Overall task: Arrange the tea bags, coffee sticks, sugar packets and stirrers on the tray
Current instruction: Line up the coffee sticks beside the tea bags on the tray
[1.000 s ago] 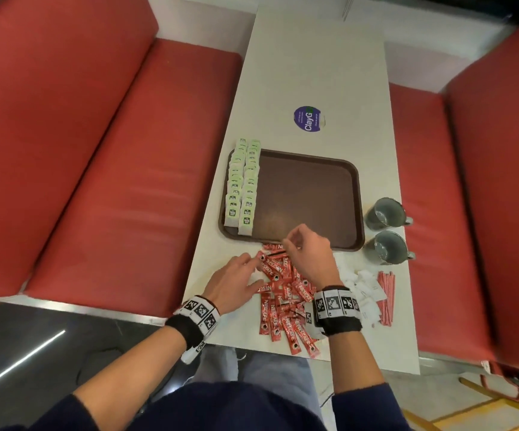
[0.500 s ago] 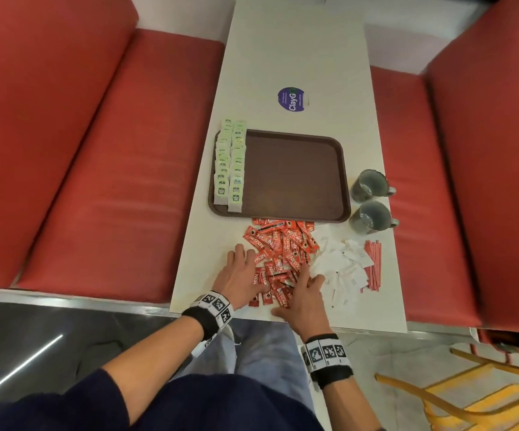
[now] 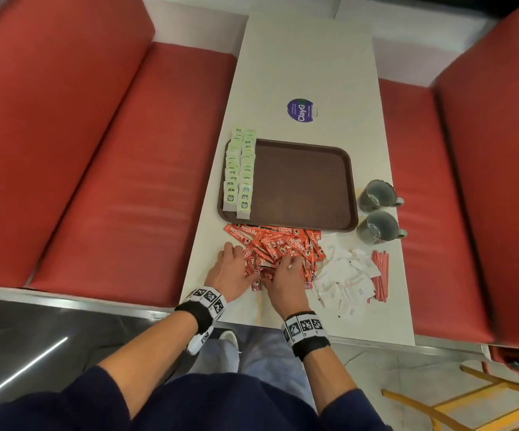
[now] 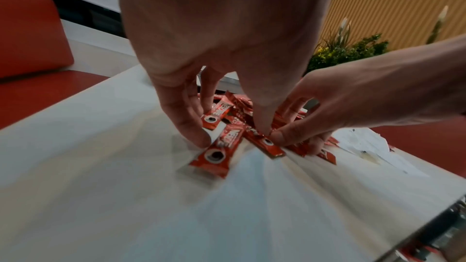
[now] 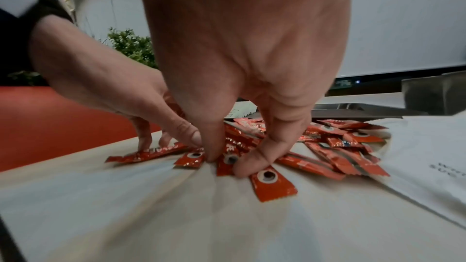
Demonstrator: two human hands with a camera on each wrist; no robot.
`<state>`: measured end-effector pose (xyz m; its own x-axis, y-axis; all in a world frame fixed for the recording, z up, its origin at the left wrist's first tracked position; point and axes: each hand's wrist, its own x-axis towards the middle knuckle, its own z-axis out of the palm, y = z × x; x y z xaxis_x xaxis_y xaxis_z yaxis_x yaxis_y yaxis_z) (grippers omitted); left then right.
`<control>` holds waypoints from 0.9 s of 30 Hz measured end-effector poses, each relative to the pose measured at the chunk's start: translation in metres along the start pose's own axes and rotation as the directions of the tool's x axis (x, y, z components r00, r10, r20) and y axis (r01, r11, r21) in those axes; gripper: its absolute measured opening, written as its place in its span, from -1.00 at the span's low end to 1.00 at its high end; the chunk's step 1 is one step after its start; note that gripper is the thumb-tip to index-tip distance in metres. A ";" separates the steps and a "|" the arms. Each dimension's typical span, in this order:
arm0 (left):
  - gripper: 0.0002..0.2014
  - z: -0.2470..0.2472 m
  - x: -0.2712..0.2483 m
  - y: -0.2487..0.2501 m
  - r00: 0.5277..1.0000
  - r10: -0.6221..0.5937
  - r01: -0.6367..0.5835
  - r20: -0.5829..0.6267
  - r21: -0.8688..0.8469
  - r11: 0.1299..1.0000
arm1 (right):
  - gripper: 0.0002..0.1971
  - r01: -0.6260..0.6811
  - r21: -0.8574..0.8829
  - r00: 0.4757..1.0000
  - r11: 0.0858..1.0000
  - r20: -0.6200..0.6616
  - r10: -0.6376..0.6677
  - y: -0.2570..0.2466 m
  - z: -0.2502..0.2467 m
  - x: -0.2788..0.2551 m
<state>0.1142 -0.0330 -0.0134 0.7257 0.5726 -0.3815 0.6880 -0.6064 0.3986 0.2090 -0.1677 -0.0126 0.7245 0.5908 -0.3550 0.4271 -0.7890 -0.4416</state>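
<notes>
A brown tray (image 3: 301, 185) lies mid-table with two rows of green tea bags (image 3: 239, 172) along its left side. Red coffee sticks (image 3: 283, 244) are heaped on the table just in front of it. To their right lie white sugar packets (image 3: 345, 278) and red stirrers (image 3: 380, 275). My left hand (image 4: 230, 136) is at the heap's near left, its curled index and thumb closing round a few coffee sticks (image 4: 227, 140). Close beside it, my right hand (image 5: 230, 161) pinches a coffee stick (image 5: 225, 164) between thumb and index. The two thumbs nearly touch.
Two grey mugs (image 3: 376, 194) (image 3: 376, 228) stand right of the tray. A round purple sticker (image 3: 300, 109) is on the table beyond it. Red benches (image 3: 112, 169) flank the white table (image 3: 308, 57); its near edge runs just behind my wrists.
My right hand drew back from the tray's near edge to the near side of the coffee stick heap, next to my left hand. The left hand stayed at the heap's left.
</notes>
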 end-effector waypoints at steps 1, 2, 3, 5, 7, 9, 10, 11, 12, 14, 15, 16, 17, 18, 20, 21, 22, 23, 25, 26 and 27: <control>-0.37 0.001 -0.002 0.000 1.000 0.002 -0.002 0.002 0.024 1.000 | -0.26 0.009 -0.022 1.000 1.000 -0.013 -0.009 -0.001 0.003 0.000; -0.41 0.002 -0.003 0.000 1.000 0.010 -0.010 0.002 0.041 0.999 | -0.30 0.030 -0.052 0.999 0.998 -0.023 -0.031 -0.003 0.004 0.000; -0.46 0.003 -0.004 0.001 1.000 0.018 -0.019 0.002 0.053 0.998 | -0.32 0.054 -0.093 0.998 0.994 -0.021 -0.056 -0.004 0.005 0.000; -0.56 0.005 -0.005 0.004 0.999 0.042 -0.042 0.003 0.083 0.996 | -0.33 0.082 -0.170 0.997 0.982 0.015 -0.080 -0.009 0.003 -0.001; -0.63 0.008 -0.004 0.007 0.998 0.068 -0.067 0.000 0.128 0.989 | -0.30 0.123 -0.244 0.992 0.962 0.048 -0.115 -0.010 0.003 0.003; -0.67 0.010 -0.004 0.010 0.996 0.092 -0.089 -0.013 0.165 0.982 | -0.40 0.146 -0.344 0.989 0.927 0.083 -0.124 -0.010 0.006 0.010; -0.67 0.012 -0.003 0.011 0.994 0.105 -0.100 -0.020 0.179 0.979 | -0.48 0.143 -0.364 0.989 0.920 0.081 -0.121 -0.010 0.007 0.012; -0.66 0.013 -0.002 0.011 0.993 0.115 -0.108 -0.028 0.188 0.976 | -0.54 0.138 -0.358 0.990 0.924 0.067 -0.122 -0.008 0.006 0.014; -0.65 0.015 0.000 0.011 0.992 0.120 -0.112 -0.032 0.185 0.976 | -0.57 0.135 -0.349 0.991 0.927 0.056 -0.124 -0.007 0.004 0.015; -0.66 0.014 0.002 0.011 0.993 0.113 -0.106 -0.042 0.149 0.983 | -0.57 0.138 -0.356 0.990 0.924 0.050 -0.128 -0.004 0.000 0.016; -0.68 0.012 0.003 0.010 0.993 0.108 -0.102 -0.049 0.120 0.988 | -0.56 0.143 -0.360 0.990 0.922 0.042 -0.137 -0.004 -0.002 0.016; -0.71 0.010 0.004 0.009 0.993 0.102 -0.098 -0.054 0.084 0.992 | -0.56 0.155 -0.364 0.988 0.918 0.030 -0.154 -0.002 -0.003 0.017; -0.73 0.008 0.004 0.008 0.994 0.094 -0.092 -0.054 0.040 0.995 | -0.58 0.162 -0.367 0.986 0.916 0.025 -0.165 0.000 -0.005 0.017; -0.74 0.006 0.003 0.006 0.996 0.080 -0.081 -0.048 -0.003 0.997 | -0.59 0.166 -0.357 0.985 0.919 0.022 -0.170 0.004 -0.007 0.018; -0.78 0.001 0.002 0.000 0.999 0.041 -0.043 -0.029 -0.084 0.996 | -0.56 0.178 -0.323 0.984 0.930 0.036 -0.176 0.011 -0.010 0.020; -0.84 -0.002 0.002 -0.004 0.999 0.022 -0.025 -0.023 -0.123 0.992 | -0.57 0.183 -0.305 0.983 0.935 0.044 -0.178 0.013 -0.013 0.020; -0.89 -0.004 0.002 -0.008 1.000 -0.001 -0.003 -0.020 -0.167 0.986 | -0.60 0.186 -0.286 0.982 0.940 0.051 -0.179 0.015 -0.016 0.019; -0.90 -0.007 0.001 -0.011 0.999 -0.028 0.023 -0.019 -0.226 0.974 | -0.62 0.192 -0.259 0.981 0.946 0.059 -0.183 0.016 -0.020 0.019; -0.90 -0.017 -0.001 -0.014 0.997 -0.078 0.071 -0.005 -0.346 0.935 | -0.66 0.204 -0.204 0.979 0.957 0.068 -0.194 0.019 -0.030 0.019; -0.85 -0.023 -0.002 -0.014 0.995 -0.100 0.090 -0.005 -0.397 0.913 | -0.67 0.204 -0.172 0.978 0.964 0.071 -0.195 0.019 -0.036 0.020; -0.82 -0.028 -0.002 -0.013 0.993 -0.116 0.097 -0.015 -0.451 0.887 | -0.68 0.209 -0.140 0.977 0.968 0.076 -0.200 0.020 -0.043 0.020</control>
<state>0.1038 -0.0104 0.0057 0.6406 0.6474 -0.4129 0.6823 -0.2332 0.6929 0.2549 -0.1787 0.0071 0.5812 0.7477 -0.3212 0.6406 -0.6638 -0.3861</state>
